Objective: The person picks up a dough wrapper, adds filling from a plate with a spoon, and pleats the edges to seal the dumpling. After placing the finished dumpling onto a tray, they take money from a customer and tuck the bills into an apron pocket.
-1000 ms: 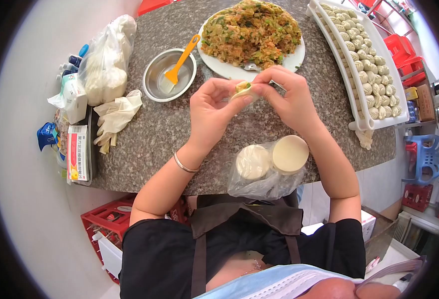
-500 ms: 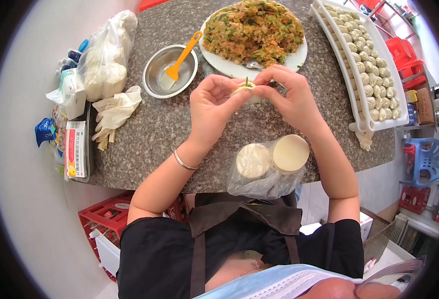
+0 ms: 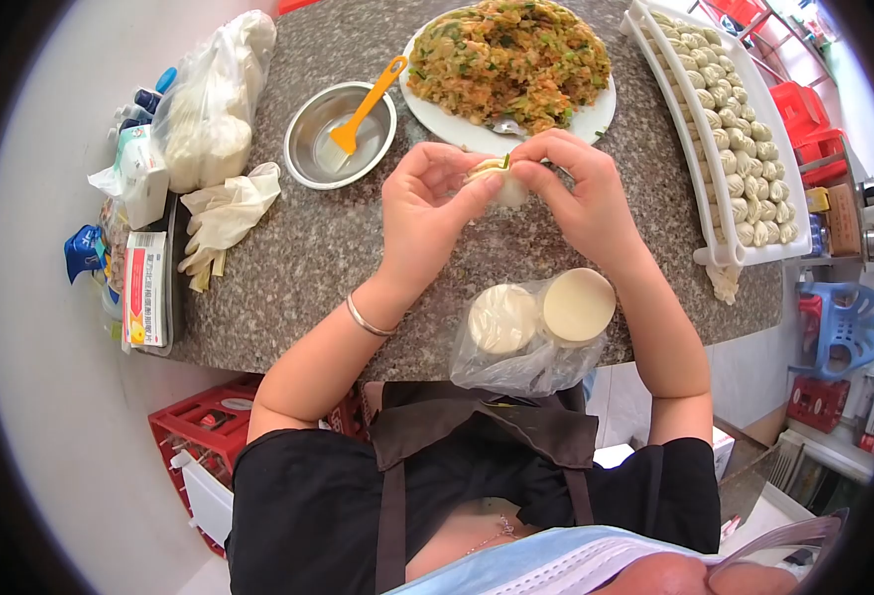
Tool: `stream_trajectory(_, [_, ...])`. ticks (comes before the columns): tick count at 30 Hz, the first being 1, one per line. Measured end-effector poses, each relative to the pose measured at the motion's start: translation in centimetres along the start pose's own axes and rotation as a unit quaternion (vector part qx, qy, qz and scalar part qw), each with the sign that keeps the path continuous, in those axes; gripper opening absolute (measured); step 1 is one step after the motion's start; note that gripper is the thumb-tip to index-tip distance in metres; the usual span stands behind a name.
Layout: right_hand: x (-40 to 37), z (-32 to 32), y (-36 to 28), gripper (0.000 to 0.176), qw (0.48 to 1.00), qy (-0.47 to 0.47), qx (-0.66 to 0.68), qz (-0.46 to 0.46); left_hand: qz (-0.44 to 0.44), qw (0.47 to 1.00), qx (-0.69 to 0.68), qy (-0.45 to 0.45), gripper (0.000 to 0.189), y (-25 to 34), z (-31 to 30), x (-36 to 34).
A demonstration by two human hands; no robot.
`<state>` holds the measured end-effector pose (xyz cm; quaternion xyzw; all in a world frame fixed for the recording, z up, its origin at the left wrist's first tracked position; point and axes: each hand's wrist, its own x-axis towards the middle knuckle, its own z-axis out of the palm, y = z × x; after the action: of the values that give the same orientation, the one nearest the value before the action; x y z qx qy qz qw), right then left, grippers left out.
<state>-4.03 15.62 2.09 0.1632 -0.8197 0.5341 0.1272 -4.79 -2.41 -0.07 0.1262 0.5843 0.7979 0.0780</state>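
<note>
Both hands meet over the granite counter [image 3: 308,258], pinching one small dumpling [image 3: 498,179] between them. My left hand [image 3: 422,213] cradles it from the left, and my right hand [image 3: 576,193] pleats its top with thumb and fingers. A bit of green filling shows at the dumpling's top. Just beyond the hands stands a white plate [image 3: 457,127] heaped with chopped orange and green filling [image 3: 511,55]. Two stacks of round wrappers [image 3: 541,312] lie in a clear bag at the counter's near edge.
A long white tray [image 3: 720,248] with several rows of finished dumplings runs along the right. A steel bowl [image 3: 308,164] holds an orange brush [image 3: 363,109]. Gloves [image 3: 224,213], a plastic bag [image 3: 209,109] and small packets [image 3: 144,297] crowd the left edge. Red crates [image 3: 204,436] stand below.
The dumpling's open top has been pinched nearly closed, so less filling shows. Both hands have stayed in the same place above the counter.
</note>
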Motion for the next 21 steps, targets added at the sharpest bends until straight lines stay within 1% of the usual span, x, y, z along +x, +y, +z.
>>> stream_trajectory(2, [0.1, 0.0, -0.1, 0.009, 1.000, 0.002, -0.016, -0.022, 0.001, 1.000, -0.010, 0.020, 0.019, -0.2, -0.1, 0.0])
stream_trajectory(3, [0.1, 0.1, -0.2, 0.009, 1.000, 0.000, -0.017, -0.023, -0.004, 1.000, -0.025, 0.016, 0.018, -0.3, 0.0, 0.0])
stream_trajectory(5, [0.0, 0.1, -0.2, 0.009, 0.999, 0.037, -0.025, -0.016, -0.008, 0.999, -0.043, 0.015, 0.017, -0.5, 0.0, 0.0])
stream_trajectory(6, [0.1, -0.1, -0.4, 0.009, 0.999, 0.034, -0.026, -0.017, 0.005, 0.999, -0.039, 0.005, 0.015, -0.6, 0.0, 0.0])
stream_trajectory(8, [0.2, -0.6, -0.7, 0.008, 0.995, -0.019, 0.049, 0.088, 0.019, 0.999, -0.038, -0.002, 0.014, -0.7, -0.1, 0.1])
stream_trajectory(9, [0.3, -0.6, -0.7, 0.008, 0.995, -0.023, 0.047, 0.088, 0.027, 0.999, -0.042, -0.017, 0.013, -0.8, -0.1, 0.1])
stream_trajectory(10, [0.3, -0.7, -0.7, 0.008, 0.998, -0.026, 0.028, 0.059, 0.035, 0.998, -0.045, -0.034, 0.012, -0.8, -0.1, 0.1])
stream_trajectory(11, [0.4, -0.7, -0.7, 0.008, 0.999, -0.027, 0.010, 0.030, 0.036, 0.998, -0.047, -0.031, 0.012, -0.8, -0.1, 0.0])
stream_trajectory(14, [0.2, -0.5, -0.6, 0.009, 0.999, -0.023, -0.023, 0.004, 0.042, 0.998, -0.025, -0.036, 0.012, -0.8, 0.0, 0.0])
stream_trajectory(17, [-0.1, 0.2, -0.5, 0.009, 1.000, -0.004, -0.028, 0.001, 0.042, 0.998, -0.031, -0.024, 0.011, -0.9, 0.0, 0.0])
stream_trajectory(21, [0.0, 0.3, -0.9, 0.010, 0.999, -0.015, -0.029, -0.020, 0.034, 0.999, -0.029, -0.008, 0.011, -0.9, -0.1, 0.0])
